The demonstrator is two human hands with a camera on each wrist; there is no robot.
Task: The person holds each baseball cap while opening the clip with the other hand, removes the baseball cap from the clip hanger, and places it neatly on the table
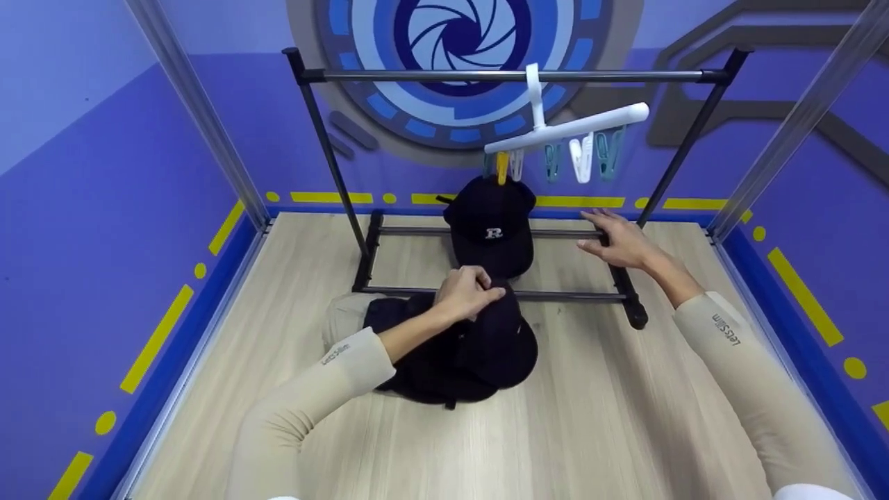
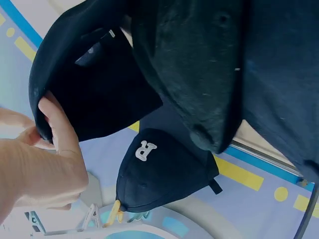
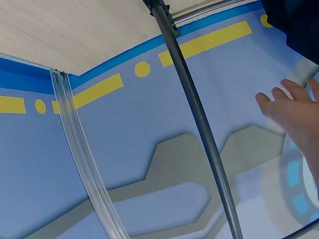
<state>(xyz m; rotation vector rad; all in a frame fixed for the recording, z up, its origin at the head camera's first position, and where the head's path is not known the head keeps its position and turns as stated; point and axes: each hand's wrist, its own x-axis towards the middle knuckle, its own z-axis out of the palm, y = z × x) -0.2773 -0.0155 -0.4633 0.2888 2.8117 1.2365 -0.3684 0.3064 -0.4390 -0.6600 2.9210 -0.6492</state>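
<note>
My left hand [image 1: 465, 293] pinches the edge of a black cap [image 2: 99, 99] between thumb and fingers. In the left wrist view, that cap's hollow inside faces the camera. More black caps [image 1: 424, 375] lie in an overlapping pile below the hand. A black cap with a white R [image 1: 486, 205] hangs from a white hanger [image 1: 576, 127], and a yellow clip [image 1: 501, 168] meets its top edge. My right hand [image 1: 621, 239] holds nothing, its fingers spread and relaxed, left of the rack's right post in the head view.
The hanger hooks over the top bar of a black metal rack [image 1: 430, 75] and slants up to the right. White and green clips [image 1: 582, 158] dangle from it. Something beige [image 1: 344, 319] pokes out left of the pile. Blue-purple walls [image 1: 90, 160] enclose the wooden tabletop [image 1: 604, 410].
</note>
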